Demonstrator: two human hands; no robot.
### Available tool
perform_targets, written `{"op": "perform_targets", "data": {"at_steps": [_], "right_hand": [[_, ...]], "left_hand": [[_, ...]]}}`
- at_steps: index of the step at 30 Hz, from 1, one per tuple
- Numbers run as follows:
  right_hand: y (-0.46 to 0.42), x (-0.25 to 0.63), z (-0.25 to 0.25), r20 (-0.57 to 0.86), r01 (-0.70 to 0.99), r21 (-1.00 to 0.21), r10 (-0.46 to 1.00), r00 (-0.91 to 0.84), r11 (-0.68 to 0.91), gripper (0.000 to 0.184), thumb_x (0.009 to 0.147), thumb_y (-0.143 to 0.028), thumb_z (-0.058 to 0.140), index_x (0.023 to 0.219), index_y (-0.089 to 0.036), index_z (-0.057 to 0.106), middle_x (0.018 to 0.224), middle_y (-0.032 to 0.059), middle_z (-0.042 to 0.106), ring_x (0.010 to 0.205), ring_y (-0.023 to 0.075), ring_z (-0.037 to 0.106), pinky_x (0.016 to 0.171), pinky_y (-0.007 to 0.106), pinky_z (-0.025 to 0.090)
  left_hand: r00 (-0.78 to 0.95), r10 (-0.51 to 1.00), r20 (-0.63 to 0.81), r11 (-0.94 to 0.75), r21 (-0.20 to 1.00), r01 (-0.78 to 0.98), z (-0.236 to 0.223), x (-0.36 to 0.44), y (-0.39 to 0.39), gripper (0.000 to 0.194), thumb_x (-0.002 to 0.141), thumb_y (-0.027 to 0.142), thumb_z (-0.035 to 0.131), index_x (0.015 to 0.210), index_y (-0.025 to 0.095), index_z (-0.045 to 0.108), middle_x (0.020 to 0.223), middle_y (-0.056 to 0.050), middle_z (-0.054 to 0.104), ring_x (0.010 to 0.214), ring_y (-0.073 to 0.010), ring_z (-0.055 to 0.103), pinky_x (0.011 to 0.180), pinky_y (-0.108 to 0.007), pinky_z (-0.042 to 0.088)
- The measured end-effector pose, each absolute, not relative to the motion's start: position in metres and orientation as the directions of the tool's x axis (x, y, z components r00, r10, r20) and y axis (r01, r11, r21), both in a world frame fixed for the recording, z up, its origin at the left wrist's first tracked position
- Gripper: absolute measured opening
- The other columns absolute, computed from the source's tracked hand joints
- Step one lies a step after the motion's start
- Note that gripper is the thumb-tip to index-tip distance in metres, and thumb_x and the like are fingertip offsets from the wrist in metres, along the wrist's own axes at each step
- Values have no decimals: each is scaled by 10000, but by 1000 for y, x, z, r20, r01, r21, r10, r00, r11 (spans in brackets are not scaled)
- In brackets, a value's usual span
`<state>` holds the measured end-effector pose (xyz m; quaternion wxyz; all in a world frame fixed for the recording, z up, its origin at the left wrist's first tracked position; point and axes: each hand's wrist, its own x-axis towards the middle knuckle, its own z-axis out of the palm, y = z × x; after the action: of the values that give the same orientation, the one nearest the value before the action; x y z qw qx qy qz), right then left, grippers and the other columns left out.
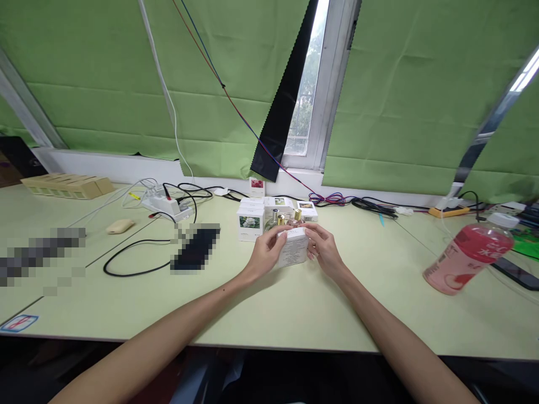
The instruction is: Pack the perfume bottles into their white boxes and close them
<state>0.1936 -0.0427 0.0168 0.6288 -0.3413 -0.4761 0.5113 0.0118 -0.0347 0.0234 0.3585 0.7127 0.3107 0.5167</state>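
Pale green table [236, 314]; glass bottles [281, 221] partly hidden behind held white box [293, 248].

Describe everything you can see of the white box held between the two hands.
The white box is small and boxy, apparently thin card. Its near face carries closely set lines of small grey print, too small to read; the narrow top shows a little more print. It is held over the table, in front of the small bottles. The left hand grips its left side, and the right hand's fingers meet its upper right corner. Whether its base touches the table is unclear.
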Motion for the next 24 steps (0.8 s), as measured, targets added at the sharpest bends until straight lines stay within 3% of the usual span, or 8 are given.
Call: {"op": "perform_targets", "data": {"at_steps": [11, 24], "right_hand": [[-42, 194, 13, 263, -300, -918, 964, 24, 258, 329, 746, -427, 834, 977, -209, 745, 834, -15, 674, 411, 28, 330, 346, 225, 342], [-43, 194, 17, 246, -295, -925, 969, 17, 240, 311, 724, -400, 826, 947, -202, 737, 852, -14, 678, 405, 21, 308, 339, 224, 327]], "left_hand": [[279, 808, 518, -561, 823, 95, 25, 11, -36, 408, 967, 493, 544, 1147, 165, 706, 1203, -110, 739, 1059, -248, 694, 869, -325, 542], [328, 802, 499, -562, 816, 131, 30, 10, -37, 401, 981, 445, 505, 1195, 182, 718, 1258, -98, 722, 1122, -256, 667, 894, -321, 520]]}}
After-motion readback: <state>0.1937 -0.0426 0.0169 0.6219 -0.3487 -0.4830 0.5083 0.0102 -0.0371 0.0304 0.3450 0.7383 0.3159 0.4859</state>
